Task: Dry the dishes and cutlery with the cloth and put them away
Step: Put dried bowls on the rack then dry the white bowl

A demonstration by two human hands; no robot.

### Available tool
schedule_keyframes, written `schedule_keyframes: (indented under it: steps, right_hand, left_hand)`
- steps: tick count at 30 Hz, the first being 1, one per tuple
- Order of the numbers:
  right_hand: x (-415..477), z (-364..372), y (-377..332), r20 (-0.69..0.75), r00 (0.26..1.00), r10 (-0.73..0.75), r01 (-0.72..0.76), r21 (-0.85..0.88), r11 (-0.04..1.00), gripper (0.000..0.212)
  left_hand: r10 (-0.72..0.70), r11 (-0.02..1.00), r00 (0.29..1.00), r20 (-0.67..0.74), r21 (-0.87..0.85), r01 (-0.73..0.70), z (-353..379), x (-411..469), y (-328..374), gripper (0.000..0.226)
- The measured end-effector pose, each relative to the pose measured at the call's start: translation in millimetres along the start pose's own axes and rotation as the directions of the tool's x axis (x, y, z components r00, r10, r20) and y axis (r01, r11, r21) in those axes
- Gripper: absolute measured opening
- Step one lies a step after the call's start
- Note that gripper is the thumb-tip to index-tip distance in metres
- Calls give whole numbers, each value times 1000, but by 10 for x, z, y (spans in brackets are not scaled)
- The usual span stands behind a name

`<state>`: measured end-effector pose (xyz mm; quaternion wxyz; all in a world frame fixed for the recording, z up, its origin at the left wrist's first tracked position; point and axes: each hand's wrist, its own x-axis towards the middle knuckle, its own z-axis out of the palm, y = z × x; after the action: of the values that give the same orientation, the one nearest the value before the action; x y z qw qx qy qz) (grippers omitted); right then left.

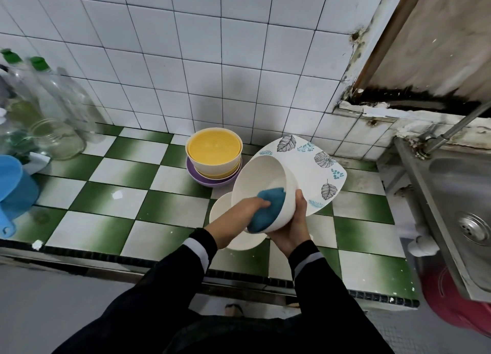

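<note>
A white bowl (261, 178) is tilted on its side above the green and white checkered counter (111, 172). My right hand (293, 226) grips its rim and underside from below. My left hand (240, 210) holds a teal cloth (268, 208) pressed into the inside of the bowl. Under my hands another white bowl (220, 211) sits on the counter, partly hidden. Behind them lies a white square plate with leaf prints (313, 164). A stack of yellow bowls (214, 151) rests in a purple bowl (210, 182) near the wall.
Several glass bottles and a jar (50, 130) stand at the left by the tiled wall, with a blue plastic jug (13, 191) in front of them. A steel sink (459, 202) with a tap pipe lies to the right. A red bucket (451, 303) sits below it.
</note>
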<state>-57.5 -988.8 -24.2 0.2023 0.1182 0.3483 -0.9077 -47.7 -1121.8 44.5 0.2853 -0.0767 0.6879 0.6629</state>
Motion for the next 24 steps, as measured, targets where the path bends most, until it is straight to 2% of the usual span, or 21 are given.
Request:
schedule_keyframes:
  steps: [3,5,7,8,9,10,11,13,15,16,17,20,22,24]
  right_hand:
    - [-7,52,3,24,1000,-8,8,16,1000,109]
    - [-1,78,15,36,999,-9,8,24,1000,105]
    - [12,68,8,15,1000,-11,11,24,1000,107]
    - [25,44,1,-9,1000,-12,12,22,1000,110]
    - [37,19,-5,-40,999,-12,13,17,1000,114]
    - [54,-13,-1,-72,997,-14,15,8,1000,118]
    - [63,-36,5,-98,995,-13,13,-2,1000,122]
    - [65,-42,16,-98,995,13,-13,-2,1000,128]
    - [48,-7,10,-28,999,39,-38,25,999,121]
    - [40,11,1,7,999,42,-42,38,998,116]
    - [31,27,-9,26,999,40,-41,49,998,113]
    - [13,26,-7,18,1000,26,-27,54,998,111]
    - [13,20,10,6,1000,29,-29,55,998,114]
    - [26,-4,11,-5,999,39,-38,66,997,119]
  left_hand:
    - [10,895,1000,2,-446,-8,32,2,32,18]
    - [34,857,999,-1,-514,-30,70,0,23,18]
    - [44,951,999,11,-307,-38,75,-24,16,18]
    - [45,992,999,28,-115,-42,57,-35,10,19]
    - [43,993,998,44,107,-47,17,-39,-3,21]
    - [48,940,997,63,334,-66,-30,-33,-28,23]
    - [64,839,995,80,535,-97,-78,-21,-64,26]
    - [154,552,984,92,818,-163,-147,11,-119,30]
    - [307,301,945,111,931,-207,-208,97,-182,34]
    - [357,224,927,115,953,-204,-237,145,-212,39]
    - [374,188,921,107,964,-188,-253,195,-232,45]
    - [314,167,947,68,978,-126,-258,290,-201,53]
    - [232,186,968,94,973,-139,-239,307,-148,51]
    - [129,300,982,138,939,-171,-212,283,-116,51]
